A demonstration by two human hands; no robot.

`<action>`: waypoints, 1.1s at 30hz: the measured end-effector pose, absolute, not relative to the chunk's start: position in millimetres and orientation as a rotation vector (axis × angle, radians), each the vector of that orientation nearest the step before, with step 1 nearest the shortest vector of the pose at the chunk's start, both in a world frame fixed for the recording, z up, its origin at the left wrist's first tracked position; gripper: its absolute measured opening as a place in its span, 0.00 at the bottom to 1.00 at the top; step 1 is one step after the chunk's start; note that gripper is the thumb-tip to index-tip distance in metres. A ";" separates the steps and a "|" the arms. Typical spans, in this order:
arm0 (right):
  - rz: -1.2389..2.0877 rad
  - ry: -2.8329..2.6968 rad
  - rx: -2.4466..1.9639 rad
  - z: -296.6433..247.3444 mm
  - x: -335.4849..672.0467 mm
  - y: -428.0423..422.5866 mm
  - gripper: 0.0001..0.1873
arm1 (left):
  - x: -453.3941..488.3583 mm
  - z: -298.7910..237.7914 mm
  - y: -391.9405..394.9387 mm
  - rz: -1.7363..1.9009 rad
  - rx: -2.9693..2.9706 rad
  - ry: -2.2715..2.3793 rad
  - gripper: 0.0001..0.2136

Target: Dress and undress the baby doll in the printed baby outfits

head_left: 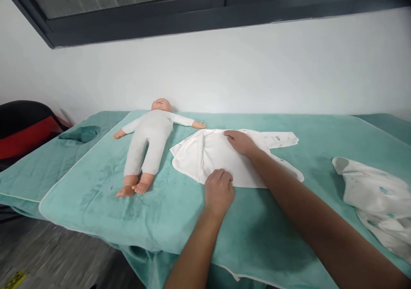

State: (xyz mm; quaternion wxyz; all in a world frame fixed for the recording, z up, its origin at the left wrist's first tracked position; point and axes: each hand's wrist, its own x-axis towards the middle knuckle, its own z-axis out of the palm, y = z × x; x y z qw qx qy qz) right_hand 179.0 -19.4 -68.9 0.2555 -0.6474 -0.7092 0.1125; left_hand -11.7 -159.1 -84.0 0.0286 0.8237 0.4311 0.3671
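Observation:
A white baby shirt (pixel 248 174) lies spread on the green bed cover, its plain side up, with small prints showing on the sleeve at the right. My left hand (pixel 220 190) is closed at the lower hem, fingers curled over the cloth. Farther up, my right hand (pixel 240 142) pinches the shirt near its upper edge; its fingertips are partly hidden. To the left of the shirt a baby doll (pixel 149 130) with a white cloth body lies on its back, arms spread, one hand close to the shirt's upper left.
A crumpled printed white garment (pixel 379 195) lies at the right. The green cover (pixel 90 212) drapes over the bed's front edge, and a hole (pixel 79 134) shows at its left. Behind are a white wall (pixel 224 75) and a dark window frame (pixel 144 21). A black-and-red object (pixel 28 130) stands far left.

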 end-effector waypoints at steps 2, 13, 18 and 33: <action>0.261 -2.036 -1.750 -71.1 190.2 -30.9 0.24 | -11.4 -84.2 -159.3 1.136 2.536 1.340 0.13; 0.053 -2.052 -2.046 -83.0 176.8 -71.2 0.33 | -11.1 -79.0 -163.5 1.044 2.517 1.567 0.10; 0.014 -2.077 -2.114 -79.9 178.2 -95.9 0.35 | -25.5 -64.0 -165.2 0.885 2.589 1.751 0.04; 0.855 -1.580 -1.410 -5.9 87.3 -66.2 0.20 | -119.3 -23.5 -157.8 0.912 2.663 1.714 0.06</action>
